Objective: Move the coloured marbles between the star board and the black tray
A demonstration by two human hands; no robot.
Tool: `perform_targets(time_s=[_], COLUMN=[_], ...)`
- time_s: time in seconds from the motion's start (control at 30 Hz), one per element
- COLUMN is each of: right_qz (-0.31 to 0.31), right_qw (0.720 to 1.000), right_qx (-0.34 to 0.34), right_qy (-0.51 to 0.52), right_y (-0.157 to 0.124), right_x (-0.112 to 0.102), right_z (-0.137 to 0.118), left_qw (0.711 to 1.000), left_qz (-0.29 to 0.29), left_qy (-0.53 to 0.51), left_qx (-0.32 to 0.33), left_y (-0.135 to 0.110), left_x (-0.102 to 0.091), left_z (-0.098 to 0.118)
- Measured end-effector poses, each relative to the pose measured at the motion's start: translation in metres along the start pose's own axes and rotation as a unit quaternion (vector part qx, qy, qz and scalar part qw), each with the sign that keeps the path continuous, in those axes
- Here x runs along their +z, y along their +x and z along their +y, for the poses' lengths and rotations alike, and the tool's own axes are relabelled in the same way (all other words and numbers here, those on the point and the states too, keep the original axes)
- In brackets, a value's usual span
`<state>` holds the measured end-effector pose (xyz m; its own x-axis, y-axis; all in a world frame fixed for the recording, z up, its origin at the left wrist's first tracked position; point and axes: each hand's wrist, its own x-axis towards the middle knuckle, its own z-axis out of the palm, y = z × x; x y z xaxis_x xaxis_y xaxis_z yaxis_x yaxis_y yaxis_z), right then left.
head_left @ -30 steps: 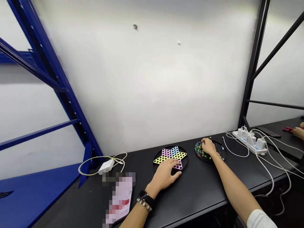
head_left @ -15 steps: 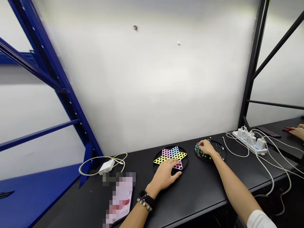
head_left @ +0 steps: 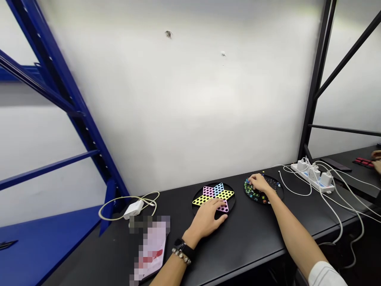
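Head view: two hands at one black table (head_left: 238, 242). Spread fingers (head_left: 218, 203) of the left hand (head_left: 205, 220) rest on a round black board with pastel star (head_left: 200, 191); curled fingers (head_left: 252, 179) of the right hand (head_left: 260, 184) sit over many glass marbles (head_left: 250, 190) in a round black tray (head_left: 278, 194) (pinching one? cannot tell), just right of the left fingers, below a white wall (head_left: 178, 119).

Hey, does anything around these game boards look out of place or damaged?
Two things stand out. One yellow marble sits alone at the far edge of the round black board, apart from the marbles by the right hand. The white wall also has a dark scuff, which looks like damage.
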<state>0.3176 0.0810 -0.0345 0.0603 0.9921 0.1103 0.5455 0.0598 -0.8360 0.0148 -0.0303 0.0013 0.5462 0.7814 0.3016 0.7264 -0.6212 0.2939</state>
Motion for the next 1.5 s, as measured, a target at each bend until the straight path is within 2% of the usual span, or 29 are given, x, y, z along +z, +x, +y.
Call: perform_targets(time_s=[0.1,0.23,0.4,0.5,0.6,0.73,0.93,1.2,1.5], right_qz=[0.001,-0.004,0.002,-0.056,-0.125,-0.167,-0.27,-0.296,-0.301], right_qw=[0.999,0.994,0.977,0.961,0.954,0.955,0.947,0.943,0.933], right_qx=[0.041,0.079,0.089,0.119,0.14,0.165,0.128,0.122,0.138], right_qy=[-0.01,-0.074,-0.191,-0.245,-0.233,-0.183,-0.119,-0.091,-0.138], right_y=[-0.003,-0.007,-0.012,-0.013,-0.014,-0.017,-0.022,-0.029,-0.029], right_x=[-0.009,-0.019,-0.033,-0.039,-0.043,-0.042,-0.036,-0.034,-0.039], right_z=[-0.004,-0.01,-0.014,-0.008,-0.002,-0.003,-0.012,-0.017,-0.015], left_qw=[1.0,1.0,1.0,1.0,1.0,1.0,1.0,1.0,1.0], left_qz=[0.0,-0.006,0.0,0.001,0.003,0.005,-0.002,0.005,0.005], left_qy=[-0.001,0.0,-0.006,-0.008,-0.006,-0.005,-0.005,-0.014,-0.014], left_qx=[0.001,-0.003,-0.002,-0.001,0.0,-0.001,-0.005,0.001,-0.006], left_y=[0.0,0.0,0.0,0.0,0.0,0.0,0.0,0.0,-0.001], left_x=[0.0,0.001,0.001,0.002,0.003,0.003,0.002,0.002,0.002], left_z=[-0.001,-0.002,-0.002,-0.004,-0.005,-0.005,-0.005,-0.003,-0.003])
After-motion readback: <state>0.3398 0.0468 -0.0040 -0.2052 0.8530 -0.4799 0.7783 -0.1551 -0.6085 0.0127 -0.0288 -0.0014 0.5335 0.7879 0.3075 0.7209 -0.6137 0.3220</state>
